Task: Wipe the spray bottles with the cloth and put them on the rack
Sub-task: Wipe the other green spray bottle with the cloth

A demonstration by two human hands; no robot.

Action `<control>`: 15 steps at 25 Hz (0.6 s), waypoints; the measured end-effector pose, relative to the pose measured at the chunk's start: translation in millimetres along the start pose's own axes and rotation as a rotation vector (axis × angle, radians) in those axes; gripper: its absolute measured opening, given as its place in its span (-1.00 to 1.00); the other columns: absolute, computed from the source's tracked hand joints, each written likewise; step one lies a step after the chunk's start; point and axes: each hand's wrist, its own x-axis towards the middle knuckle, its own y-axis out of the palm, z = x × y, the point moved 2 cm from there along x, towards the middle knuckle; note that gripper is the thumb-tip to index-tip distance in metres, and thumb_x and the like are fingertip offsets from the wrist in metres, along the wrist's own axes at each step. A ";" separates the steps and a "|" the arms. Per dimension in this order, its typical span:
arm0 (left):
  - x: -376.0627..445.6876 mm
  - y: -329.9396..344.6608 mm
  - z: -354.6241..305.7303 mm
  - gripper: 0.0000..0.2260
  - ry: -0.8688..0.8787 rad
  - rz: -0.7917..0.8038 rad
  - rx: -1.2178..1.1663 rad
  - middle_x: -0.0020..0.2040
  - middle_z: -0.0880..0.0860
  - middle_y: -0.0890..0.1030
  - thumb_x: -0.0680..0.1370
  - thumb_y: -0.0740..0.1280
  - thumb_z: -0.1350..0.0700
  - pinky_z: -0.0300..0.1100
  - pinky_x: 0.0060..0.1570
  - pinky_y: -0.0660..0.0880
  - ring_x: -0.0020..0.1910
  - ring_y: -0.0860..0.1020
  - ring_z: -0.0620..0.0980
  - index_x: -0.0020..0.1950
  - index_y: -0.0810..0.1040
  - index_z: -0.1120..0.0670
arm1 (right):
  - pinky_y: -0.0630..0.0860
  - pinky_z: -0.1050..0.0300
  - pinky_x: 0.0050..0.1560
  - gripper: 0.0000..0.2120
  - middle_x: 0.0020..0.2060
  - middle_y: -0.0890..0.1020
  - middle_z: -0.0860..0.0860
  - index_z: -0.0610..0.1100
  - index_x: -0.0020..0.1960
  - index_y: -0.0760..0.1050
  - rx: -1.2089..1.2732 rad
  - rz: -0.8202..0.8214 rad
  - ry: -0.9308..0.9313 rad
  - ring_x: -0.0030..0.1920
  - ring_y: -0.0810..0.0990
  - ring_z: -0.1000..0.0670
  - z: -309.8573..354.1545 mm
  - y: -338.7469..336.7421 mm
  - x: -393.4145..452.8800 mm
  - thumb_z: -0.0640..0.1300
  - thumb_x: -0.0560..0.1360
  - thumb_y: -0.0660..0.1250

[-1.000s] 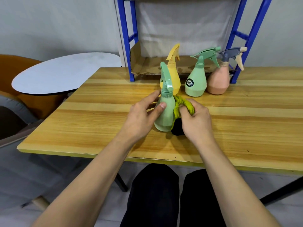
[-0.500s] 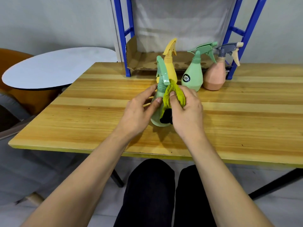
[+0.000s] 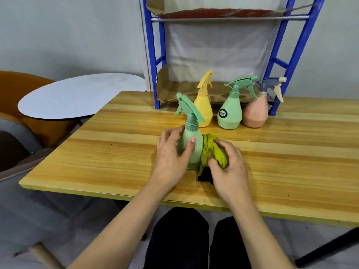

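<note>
A pale green spray bottle [image 3: 191, 140] stands upright on the wooden table [image 3: 281, 162]. My left hand [image 3: 171, 154] grips its body from the left, thumb across the front. My right hand [image 3: 227, 167] holds a bunched yellow-green cloth [image 3: 210, 150] pressed against the bottle's right side; a dark part of the cloth hangs onto the table. Behind stand a yellow bottle [image 3: 204, 105], a second green bottle [image 3: 231, 111] with a round label and a peach bottle [image 3: 256, 111], in a row before the blue rack [image 3: 287, 61].
The rack's lower shelf is lined with cardboard [image 3: 180, 92] just behind the bottles; an upper shelf sits above. A round white side table [image 3: 77, 96] and an orange chair [image 3: 17, 84] stand to the left. My knees are below the table's near edge.
My right hand has drawn the cloth down from the bottle's neck to its lower right side. The view has tilted up, showing more of the rack.
</note>
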 end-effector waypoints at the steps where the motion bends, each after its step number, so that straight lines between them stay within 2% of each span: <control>1: 0.2 0.3 -1.5 -0.44 -0.017 -0.044 -0.006 0.24 -0.11 0.40 0.53 0.25 -0.31 0.08 0.35 0.48 0.32 0.41 -0.05 0.44 0.44 -0.06 | 0.35 0.21 0.22 -0.58 0.19 0.50 0.14 0.09 0.33 0.50 0.003 -0.019 -0.008 0.17 0.44 0.17 -0.3 -0.5 -0.2 -0.13 0.49 0.41; 4: 1.9 3.0 -6.1 -0.55 -0.072 -0.176 -0.069 0.19 -0.11 0.46 0.49 0.42 -0.27 -0.03 0.29 0.51 0.26 0.48 -0.09 0.25 0.39 -0.10 | 0.35 0.22 0.24 -0.61 0.16 0.51 0.14 0.08 0.29 0.53 0.012 -0.055 -0.024 0.15 0.45 0.18 -1.4 0.0 -0.5 -0.13 0.49 0.43; 6: 3.8 5.4 -6.3 -0.52 -0.124 -0.174 -0.144 0.17 -0.14 0.52 0.48 0.48 -0.24 -0.08 0.21 0.54 0.22 0.53 -0.11 0.25 0.37 -0.10 | 0.35 0.22 0.23 -0.62 0.17 0.50 0.13 0.07 0.30 0.52 0.000 -0.056 -0.031 0.16 0.46 0.16 -2.0 1.0 -1.6 -0.11 0.50 0.42; 9: 4.4 3.0 2.6 -0.55 -0.085 -0.042 -0.201 0.25 -0.26 0.53 0.57 0.38 -0.22 -0.14 0.24 0.51 0.27 0.54 -0.19 0.40 0.34 -0.21 | 0.35 0.21 0.24 -0.61 0.19 0.49 0.13 0.07 0.33 0.50 -0.015 -0.049 -0.041 0.19 0.46 0.13 -2.9 1.9 -2.4 -0.10 0.52 0.40; 11: 4.4 -7.2 9.4 -0.67 -0.055 0.106 -0.270 0.32 -0.40 0.46 0.68 0.24 -0.13 -0.27 0.32 0.41 0.33 0.45 -0.39 0.43 0.32 -0.38 | 0.33 0.23 0.24 -0.61 0.20 0.48 0.14 0.07 0.35 0.49 -0.018 -0.044 -0.047 0.19 0.45 0.15 -3.9 2.7 -2.5 -0.10 0.54 0.39; 12: 5.1 -13.7 12.5 -0.67 -0.041 0.160 -0.278 0.35 -0.44 0.43 0.70 0.19 -0.11 -0.31 0.37 0.36 0.36 0.39 -0.46 0.45 0.32 -0.39 | 0.31 0.25 0.23 -0.61 0.20 0.47 0.15 0.06 0.35 0.49 -0.020 -0.041 -0.050 0.19 0.44 0.16 -3.6 3.1 -2.5 -0.09 0.54 0.39; 13: 7.6 -19.4 16.0 -0.65 -0.021 0.199 -0.264 0.40 -0.42 0.42 0.70 0.17 -0.12 -0.28 0.44 0.32 0.41 0.34 -0.46 0.49 0.32 -0.34 | 0.30 0.27 0.21 -0.62 0.19 0.47 0.16 0.06 0.35 0.49 -0.018 -0.039 -0.050 0.19 0.43 0.17 -3.2 3.0 -2.2 -0.09 0.55 0.38; 15: 13.3 -25.6 21.0 -0.54 0.034 0.264 -0.229 0.49 -0.28 0.44 0.66 0.21 -0.15 -0.15 0.51 0.32 0.48 0.36 -0.33 0.57 0.35 -0.18 | 0.33 0.26 0.16 -0.70 0.15 0.53 0.14 0.07 0.28 0.53 0.025 -0.060 -0.031 0.16 0.49 0.12 -3.2 2.1 0.9 -0.07 0.56 0.37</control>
